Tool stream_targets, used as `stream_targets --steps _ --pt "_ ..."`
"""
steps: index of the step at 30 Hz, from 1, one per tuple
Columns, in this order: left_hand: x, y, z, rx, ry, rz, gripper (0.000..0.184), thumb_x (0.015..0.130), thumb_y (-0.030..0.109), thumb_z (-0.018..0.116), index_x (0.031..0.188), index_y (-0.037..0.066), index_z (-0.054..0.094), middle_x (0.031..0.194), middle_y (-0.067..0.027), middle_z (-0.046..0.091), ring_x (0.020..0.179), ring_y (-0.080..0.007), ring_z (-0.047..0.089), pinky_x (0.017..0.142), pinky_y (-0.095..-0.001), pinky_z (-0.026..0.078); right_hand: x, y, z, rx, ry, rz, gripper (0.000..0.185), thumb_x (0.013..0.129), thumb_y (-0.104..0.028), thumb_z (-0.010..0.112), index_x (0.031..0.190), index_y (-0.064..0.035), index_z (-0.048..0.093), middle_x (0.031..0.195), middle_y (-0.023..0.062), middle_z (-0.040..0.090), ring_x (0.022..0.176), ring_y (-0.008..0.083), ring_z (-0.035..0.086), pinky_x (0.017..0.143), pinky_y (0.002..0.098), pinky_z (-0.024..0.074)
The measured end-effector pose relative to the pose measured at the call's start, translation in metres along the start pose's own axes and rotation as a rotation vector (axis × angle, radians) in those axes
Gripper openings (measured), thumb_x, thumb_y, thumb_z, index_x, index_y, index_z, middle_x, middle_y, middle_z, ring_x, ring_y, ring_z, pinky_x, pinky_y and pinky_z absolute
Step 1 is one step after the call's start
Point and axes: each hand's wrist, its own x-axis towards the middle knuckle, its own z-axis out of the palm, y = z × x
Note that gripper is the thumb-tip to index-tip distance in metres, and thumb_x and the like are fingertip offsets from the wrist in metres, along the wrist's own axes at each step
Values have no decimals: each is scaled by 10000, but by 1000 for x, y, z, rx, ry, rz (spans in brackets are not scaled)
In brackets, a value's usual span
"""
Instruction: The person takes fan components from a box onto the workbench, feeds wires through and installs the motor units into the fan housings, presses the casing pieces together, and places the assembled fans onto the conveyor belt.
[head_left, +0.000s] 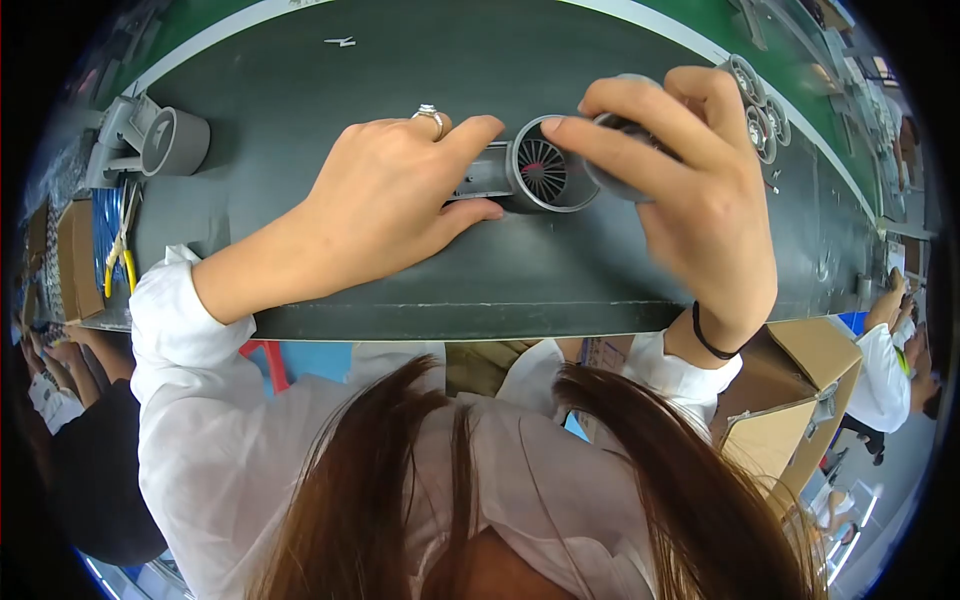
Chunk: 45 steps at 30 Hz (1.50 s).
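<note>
My left hand [385,195] is closed around the flat handle end of a grey plastic fan housing [518,172], low over the dark mat. The housing's round mouth faces up and shows a dark bladed fan wheel [543,172] with a bit of pink at its middle. Just right of it, my right hand [700,170] is closed on a grey round part [622,182], tilted beside the housing's rim. My fingers cover much of that part. The right index fingertip is at the upper rim of the housing; whether it touches I cannot tell.
Grey housings [177,142] stand at the left, near yellow-handled pliers [120,258] and blue wires [105,225]. Several grey round parts [762,125] sit at the back right. Small white pieces [341,42] lie at the back. An open cardboard box [785,425] stands below the table's right edge. Other people are at both sides.
</note>
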Motion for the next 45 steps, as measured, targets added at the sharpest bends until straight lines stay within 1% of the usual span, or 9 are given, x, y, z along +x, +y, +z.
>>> stream_targets --steps 4,9,12,18,21,24,27,33,45 --pt "-1 1 1 -36 13 11 537 729 269 782 1170 42 575 702 -107 545 601 -284 531 548 -379 424 1 -5 2 -29 -14 -18 461 575 24 643 1000 -139 716 979 -20 622 827 252 434 694 332 413" --pt "-4 4 5 -36 49 0 501 724 272 783 1111 29 577 718 -101 545 599 -276 528 540 -375 418 2 -9 -5 8 -66 16 552 533 44 636 1053 -128 710 994 16 615 823 255 440 704 343 415" --pt "-7 9 7 148 97 28 498 684 264 795 1069 36 577 763 -85 545 615 -256 531 547 -365 421 3 -13 -9 19 -94 45 567 522 19 659 1073 -108 703 985 49 605 810 260 452 701 351 416" --pt "-8 11 10 354 279 101 525 619 249 806 1048 50 576 813 -70 526 629 -229 511 569 -329 426 6 -18 -22 -13 -205 76 581 544 -119 734 1118 -51 674 945 111 592 765 269 468 644 347 411" --pt "-7 6 16 351 343 122 510 634 246 804 1047 53 576 812 -73 526 634 -228 515 574 -320 430 3 -13 -19 31 -212 72 602 569 -207 750 1134 -19 661 895 119 597 709 274 466 616 348 403" --pt "-6 8 12 257 279 67 466 666 230 792 1042 55 579 806 -66 538 637 -230 531 578 -322 443 3 -14 -14 38 -252 118 641 597 -253 748 1181 -13 639 812 109 589 663 271 457 604 350 397" --pt "-2 2 15 62 243 20 398 709 196 767 1039 67 586 796 -59 560 641 -237 550 573 -339 456 7 -19 -13 38 -297 178 695 595 -251 751 1239 -33 610 753 91 570 651 259 448 594 349 389" --pt "4 -7 21 38 336 108 332 744 129 734 1040 87 592 771 -55 573 641 -250 565 560 -349 463 6 -16 -4 97 -236 138 727 601 -257 754 1277 -49 585 726 80 551 635 255 428 584 355 379" --pt "11 -8 18 67 344 133 187 732 133 758 894 77 684 719 -34 578 576 -204 549 532 -320 458 5 -9 1 107 -204 148 735 591 -256 770 1272 -53 584 738 83 551 648 260 430 584 364 380"
